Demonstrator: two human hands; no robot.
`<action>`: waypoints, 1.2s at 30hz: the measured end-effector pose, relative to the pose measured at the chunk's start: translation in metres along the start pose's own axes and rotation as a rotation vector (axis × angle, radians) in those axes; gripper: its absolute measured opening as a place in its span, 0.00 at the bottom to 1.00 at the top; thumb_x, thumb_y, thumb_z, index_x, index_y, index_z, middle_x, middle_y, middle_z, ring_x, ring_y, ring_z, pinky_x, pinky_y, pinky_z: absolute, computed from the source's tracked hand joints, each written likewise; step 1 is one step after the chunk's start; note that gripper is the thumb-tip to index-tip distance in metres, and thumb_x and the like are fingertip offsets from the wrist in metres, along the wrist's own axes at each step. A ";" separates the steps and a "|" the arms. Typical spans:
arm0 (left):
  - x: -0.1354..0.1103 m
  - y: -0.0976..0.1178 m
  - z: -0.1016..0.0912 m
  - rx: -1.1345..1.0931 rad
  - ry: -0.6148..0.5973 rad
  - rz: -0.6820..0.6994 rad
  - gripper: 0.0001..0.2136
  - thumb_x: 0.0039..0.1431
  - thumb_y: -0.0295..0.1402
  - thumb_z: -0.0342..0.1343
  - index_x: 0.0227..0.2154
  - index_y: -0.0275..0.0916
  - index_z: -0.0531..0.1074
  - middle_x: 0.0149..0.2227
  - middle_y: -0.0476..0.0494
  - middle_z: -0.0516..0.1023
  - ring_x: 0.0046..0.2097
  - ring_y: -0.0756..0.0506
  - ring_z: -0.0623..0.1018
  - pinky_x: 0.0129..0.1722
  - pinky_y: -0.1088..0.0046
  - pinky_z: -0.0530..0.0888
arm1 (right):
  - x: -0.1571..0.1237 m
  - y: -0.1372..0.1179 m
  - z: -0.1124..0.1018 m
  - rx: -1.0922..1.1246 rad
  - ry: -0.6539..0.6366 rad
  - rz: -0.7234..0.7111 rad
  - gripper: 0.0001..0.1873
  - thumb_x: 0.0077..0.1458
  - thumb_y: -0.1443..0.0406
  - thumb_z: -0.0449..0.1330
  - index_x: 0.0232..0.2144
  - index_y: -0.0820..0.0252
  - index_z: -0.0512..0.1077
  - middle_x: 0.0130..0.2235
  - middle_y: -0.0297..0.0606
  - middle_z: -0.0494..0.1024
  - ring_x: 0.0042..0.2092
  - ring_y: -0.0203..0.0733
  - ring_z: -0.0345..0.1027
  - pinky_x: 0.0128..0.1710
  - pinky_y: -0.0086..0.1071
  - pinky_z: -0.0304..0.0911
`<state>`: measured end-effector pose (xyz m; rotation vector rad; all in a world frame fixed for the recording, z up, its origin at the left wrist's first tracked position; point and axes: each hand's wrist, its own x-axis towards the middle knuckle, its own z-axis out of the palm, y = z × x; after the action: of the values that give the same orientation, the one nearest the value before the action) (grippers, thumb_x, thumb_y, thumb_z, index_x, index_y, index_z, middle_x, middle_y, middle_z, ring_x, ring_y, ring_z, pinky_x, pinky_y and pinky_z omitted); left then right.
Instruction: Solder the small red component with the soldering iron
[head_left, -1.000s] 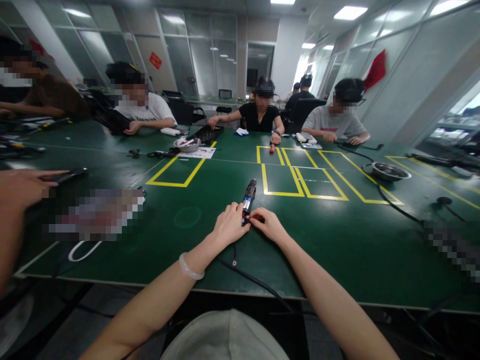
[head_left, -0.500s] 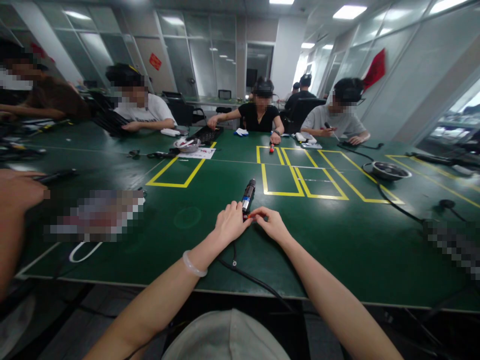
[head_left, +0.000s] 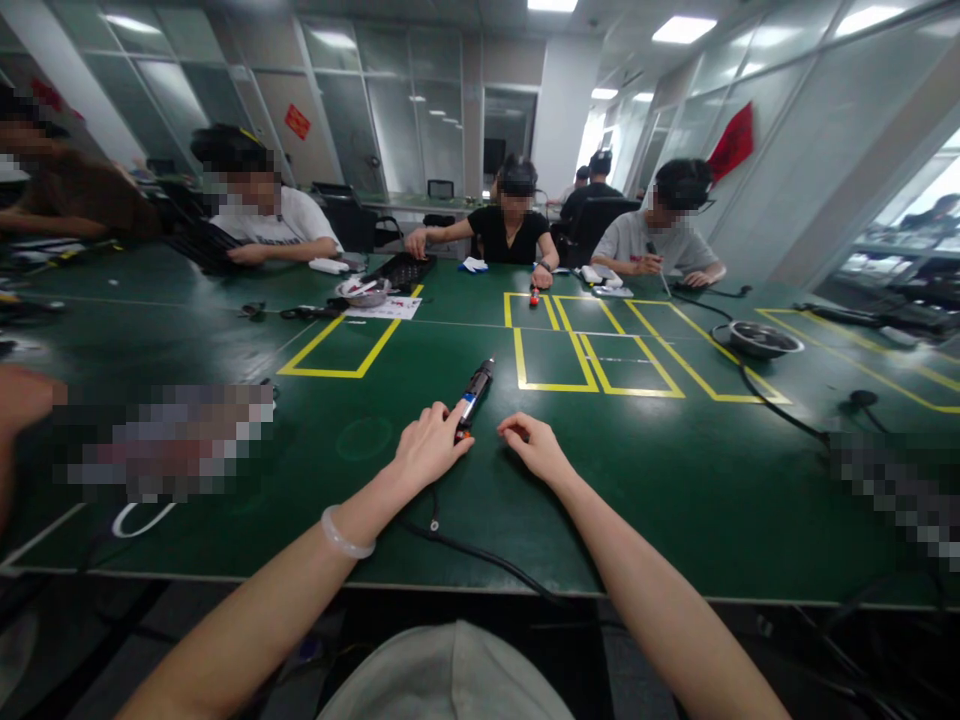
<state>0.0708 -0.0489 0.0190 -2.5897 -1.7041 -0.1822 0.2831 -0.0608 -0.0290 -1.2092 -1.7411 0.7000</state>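
In the head view, the left hand (head_left: pixel 431 447) closes around the near end of a black tool (head_left: pixel 477 382) at the near middle of the green table (head_left: pixel 675 500), its tip pointing far and right. Just right, the right hand (head_left: pixel 538 447) is half-curled; I cannot tell whether it holds anything.

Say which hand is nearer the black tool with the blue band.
Left. The left hand is on the near end of the black tool; the right hand is apart from it, to its right.
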 end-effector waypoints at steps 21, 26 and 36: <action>-0.044 -0.199 -0.015 0.193 -0.067 -0.419 0.30 0.63 0.50 0.38 0.64 0.41 0.53 0.54 0.30 0.66 0.51 0.33 0.69 0.46 0.60 0.68 | -0.002 0.000 0.001 -0.043 -0.018 -0.004 0.09 0.55 0.67 0.54 0.33 0.61 0.75 0.32 0.35 0.77 0.31 0.36 0.67 0.33 0.28 0.60; -0.053 -0.197 -0.017 0.308 -0.034 -0.437 0.27 0.65 0.48 0.37 0.63 0.44 0.53 0.55 0.34 0.66 0.50 0.34 0.70 0.45 0.63 0.67 | -0.002 -0.001 0.002 -0.045 -0.021 -0.002 0.09 0.55 0.67 0.54 0.33 0.60 0.75 0.31 0.35 0.77 0.30 0.36 0.66 0.32 0.28 0.59; -0.055 -0.180 -0.021 0.395 0.076 -0.414 0.15 0.62 0.42 0.47 0.44 0.37 0.67 0.47 0.38 0.70 0.47 0.40 0.71 0.45 0.70 0.66 | -0.002 0.002 0.002 -0.046 -0.024 -0.005 0.09 0.55 0.67 0.54 0.34 0.61 0.75 0.31 0.34 0.77 0.29 0.36 0.65 0.32 0.28 0.59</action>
<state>-0.1176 -0.0301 0.0276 -1.9166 -1.9885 0.0441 0.2829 -0.0619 -0.0325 -1.2312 -1.7887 0.6775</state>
